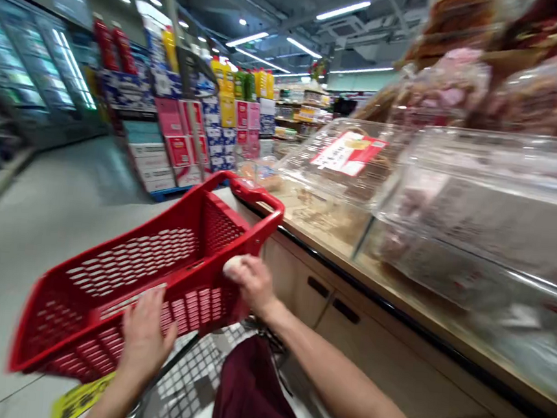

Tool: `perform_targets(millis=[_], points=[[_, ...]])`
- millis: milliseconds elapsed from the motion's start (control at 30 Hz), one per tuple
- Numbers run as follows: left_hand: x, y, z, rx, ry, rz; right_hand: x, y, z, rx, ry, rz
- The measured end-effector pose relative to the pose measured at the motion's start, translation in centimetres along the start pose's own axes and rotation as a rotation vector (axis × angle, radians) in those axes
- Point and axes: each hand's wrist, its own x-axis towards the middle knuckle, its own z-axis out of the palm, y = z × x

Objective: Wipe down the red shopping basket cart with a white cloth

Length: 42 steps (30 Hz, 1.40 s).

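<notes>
From your head camera, the red plastic shopping basket (156, 270) sits just ahead of you, its long side running away up-right. Your left hand (144, 337) lies flat on its near wall, fingers together. Your right hand (251, 283) curls on the rim. The clear bakery case (483, 214) stands close on the right.

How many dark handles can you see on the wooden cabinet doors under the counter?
2. One dark slot handle sits on the door nearest the red plastic basket; the second dark handle is just right of it. Others farther right may be blurred or out of view.
</notes>
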Motion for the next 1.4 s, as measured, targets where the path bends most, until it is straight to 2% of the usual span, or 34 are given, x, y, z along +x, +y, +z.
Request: perform_targets(millis=[67, 233, 400, 433, 500, 567, 600, 700, 767, 900, 933, 1100, 1167, 1267, 1333, 1400], points=[[-0.6, 0.0, -0.1, 0.031, -0.018, 0.004, 0.1, -0.4, 0.0, 0.033, 0.157, 0.091], [-1.9, 0.5, -0.4, 0.078, -0.062, -0.031, -2.1, -0.2, 0.9, 0.141, -0.013, -0.102], [-2.4, 1.4, -0.9, 0.065, -0.103, -0.080, -2.5, 0.9, 0.5, 0.075, 0.167, 0.010], [-2.4, 1.5, -1.0, 0.058, -0.115, -0.087, -2.6, 0.9, 0.5, 0.066, 0.140, 0.001], [-2.5, 1.7, -1.3, 0.042, -0.141, -0.090, -3.1, 0.5, 0.7, 0.078, -0.010, -0.068], [-2.7, 1.4, -1.7, 0.025, -0.171, -0.059, -3.4, -0.7, 1.1, 0.119, -0.111, -0.119], [-2.9, 1.1, -1.9, 0.025, -0.178, -0.051, -3.3, -1.5, 1.3, 0.145, -0.096, -0.124], [-3.7, -0.7, -2.7, 0.086, -0.123, -0.196, -1.9, -4.6, 2.0, 0.201, 0.099, -0.086], [-4.3, -2.1, -3.2, 0.125, -0.103, -0.316, -1.1, -6.7, 2.9, 0.221, 0.139, -0.086], [-5.1, -3.9, -3.8, 0.088, -0.181, -0.320, -1.5, -9.7, 4.7, 0.262, -0.092, -0.243], [-5.2, -4.0, -3.8, 0.077, -0.188, -0.319, -1.5, -10.1, 4.9, 0.271, -0.111, -0.269], [-5.3, -3.4, -3.9, 0.029, -0.189, -0.322, -0.4, -11.2, 5.7, 0.286, 0.099, -0.204], [-5.3, -3.3, -4.2, 0.002, -0.203, -0.315, -1.2, -11.5, 6.5, 0.276, 0.038, -0.256], [-5.8, -4.2, -5.0, -0.087, -0.245, -0.292, -3.4, -12.2, 7.6, 0.275, -0.147, -0.352], [-6.3, -5.4, -5.9, -0.139, -0.206, -0.406, -3.9, -13.0, 7.7, 0.325, -0.201, -0.361], [-6.9, -6.8, -6.9, -0.158, -0.139, -0.566, -3.2, -14.4, 7.2, 0.422, -0.172, -0.294]])
